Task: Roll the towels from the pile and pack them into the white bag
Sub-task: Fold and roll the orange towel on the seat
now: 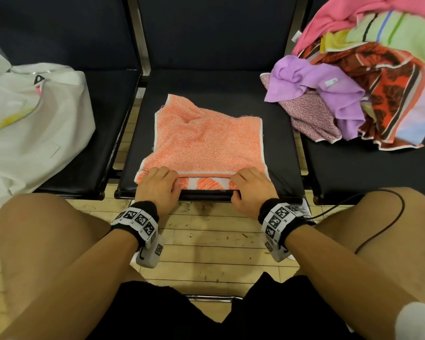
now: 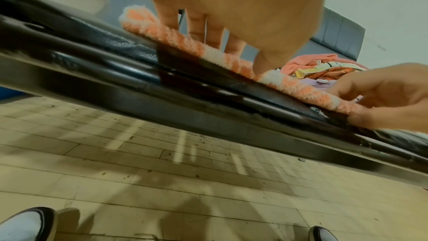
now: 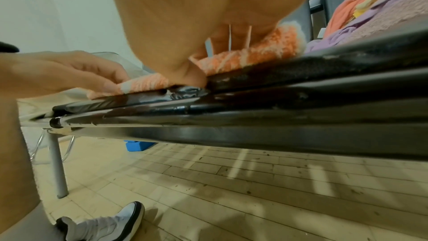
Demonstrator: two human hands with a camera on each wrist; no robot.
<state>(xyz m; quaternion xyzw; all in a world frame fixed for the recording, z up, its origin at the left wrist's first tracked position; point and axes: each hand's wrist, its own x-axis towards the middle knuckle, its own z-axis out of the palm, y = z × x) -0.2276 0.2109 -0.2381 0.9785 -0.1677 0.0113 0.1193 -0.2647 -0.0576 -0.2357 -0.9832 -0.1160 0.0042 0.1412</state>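
An orange-and-white towel [image 1: 206, 143] lies spread on the middle black seat [image 1: 280, 148], its near edge turned over into a narrow fold. My left hand [image 1: 157, 185] grips the left end of that fold, fingers curled over it. At the right end my right hand [image 1: 249, 186] grips it the same way, thumb at the seat's front edge. In the left wrist view the fold [image 2: 180, 38] runs under my fingers [image 2: 215, 34]. The right wrist view shows the towel [image 3: 266, 52] beneath my palm. The white bag [image 1: 35, 123] sits on the left seat. The towel pile [image 1: 366, 82] fills the right seat.
Three black seats stand in a row with metal bars between them. A purple towel [image 1: 317, 87] hangs off the pile toward the middle seat. My bare knees flank the front of the seat. A black cable [image 1: 388, 224] runs over my right thigh. The floor is pale wood.
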